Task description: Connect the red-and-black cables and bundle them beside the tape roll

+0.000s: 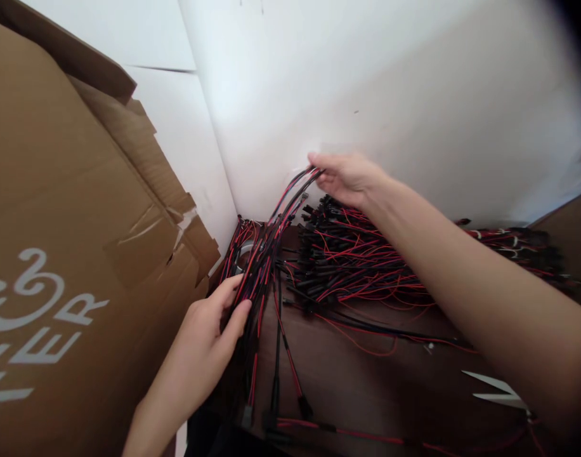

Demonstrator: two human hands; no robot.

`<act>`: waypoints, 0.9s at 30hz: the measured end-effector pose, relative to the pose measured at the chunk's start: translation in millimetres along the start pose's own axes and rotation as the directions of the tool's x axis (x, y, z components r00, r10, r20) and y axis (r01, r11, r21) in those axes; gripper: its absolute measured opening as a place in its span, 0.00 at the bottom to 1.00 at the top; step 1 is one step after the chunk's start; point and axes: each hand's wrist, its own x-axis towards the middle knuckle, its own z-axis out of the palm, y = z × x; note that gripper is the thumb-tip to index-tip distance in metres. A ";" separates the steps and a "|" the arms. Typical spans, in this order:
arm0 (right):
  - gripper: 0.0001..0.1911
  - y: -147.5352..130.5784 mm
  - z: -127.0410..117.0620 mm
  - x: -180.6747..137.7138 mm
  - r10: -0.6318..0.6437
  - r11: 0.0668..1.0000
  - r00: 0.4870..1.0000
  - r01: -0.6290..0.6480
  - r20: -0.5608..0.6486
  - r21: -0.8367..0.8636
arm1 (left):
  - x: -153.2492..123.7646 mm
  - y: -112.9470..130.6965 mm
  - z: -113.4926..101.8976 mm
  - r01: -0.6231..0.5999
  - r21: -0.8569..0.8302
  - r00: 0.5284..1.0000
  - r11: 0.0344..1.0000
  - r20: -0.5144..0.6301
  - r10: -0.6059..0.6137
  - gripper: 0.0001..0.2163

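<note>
A bundle of red and black wires [266, 247] with black connectors runs from the far wall toward me over a dark brown table [366, 393]. My left hand [209, 330] is closed around the bundle's lower part. My right hand [347, 178] pinches the bundle's upper end near the white wall. Under my right arm lies a large heap of the same red and black wires [352, 260]. A few loose wires with connectors [290, 381] trail toward the table's near edge.
A large brown cardboard box [71, 241] with white lettering stands close at the left. White walls [414, 95] close the corner behind. More wires [519, 244] lie at the right. White scissor blades [500, 390] rest on the table at the lower right.
</note>
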 end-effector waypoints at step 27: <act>0.13 90.9 55.8 -56.2 0.034 0.008 0.557 0.830 0.830 -0.558 | 41.8 -31.3 33.6 0.170 0.608 0.985 0.776 -0.095 -0.141 0.14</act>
